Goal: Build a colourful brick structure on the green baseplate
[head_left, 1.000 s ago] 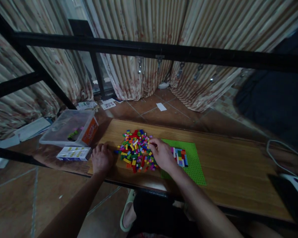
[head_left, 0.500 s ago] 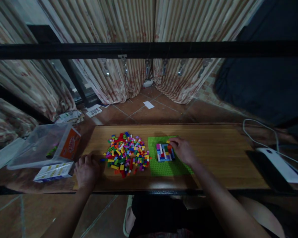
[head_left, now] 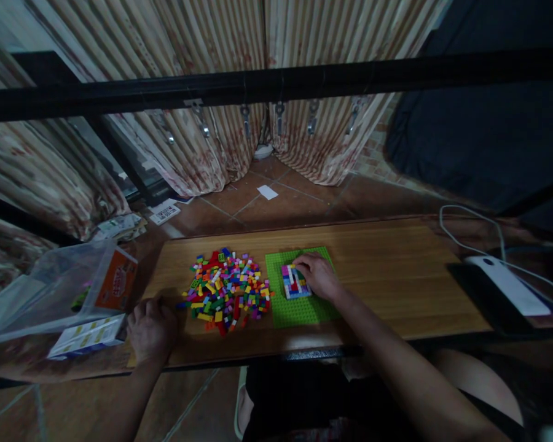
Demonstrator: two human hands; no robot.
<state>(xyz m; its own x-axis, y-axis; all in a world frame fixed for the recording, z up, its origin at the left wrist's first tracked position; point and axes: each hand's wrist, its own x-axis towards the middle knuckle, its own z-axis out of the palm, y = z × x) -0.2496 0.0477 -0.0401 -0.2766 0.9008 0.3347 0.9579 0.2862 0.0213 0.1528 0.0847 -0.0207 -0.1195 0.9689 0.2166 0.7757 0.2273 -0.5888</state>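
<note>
A square structure of multicoloured toy bricks point(head_left: 291, 288) stands on a green studded baseplate point(head_left: 284, 316). Over its far right part is my right hand point(head_left: 320, 274), fingertips pinched on a small yellow brick point(head_left: 294, 265) at the structure's far edge. Whether that brick touches the others I cannot tell. The hand hides the structure's right side. Left of the baseplate lies a wide pile of loose toy bricks point(head_left: 228, 288) in many colours. My left hand point(head_left: 151, 328) rests at the table's left end with fingers laid down and slightly apart, holding nothing.
The wooden table point(head_left: 387, 270) bears all this. At its left stand a clear plastic box point(head_left: 69, 276) with an orange label and a white-and-yellow carton point(head_left: 88, 336). On the right lie a black flat item point(head_left: 483, 301), a white device point(head_left: 511, 285) and a white cable point(head_left: 472, 212). A black bar point(head_left: 239, 86) crosses beyond.
The view has shifted and tilted a little. My right hand has moved left along the structure's far edge with the yellow brick. My left hand stays resting on the table.
</note>
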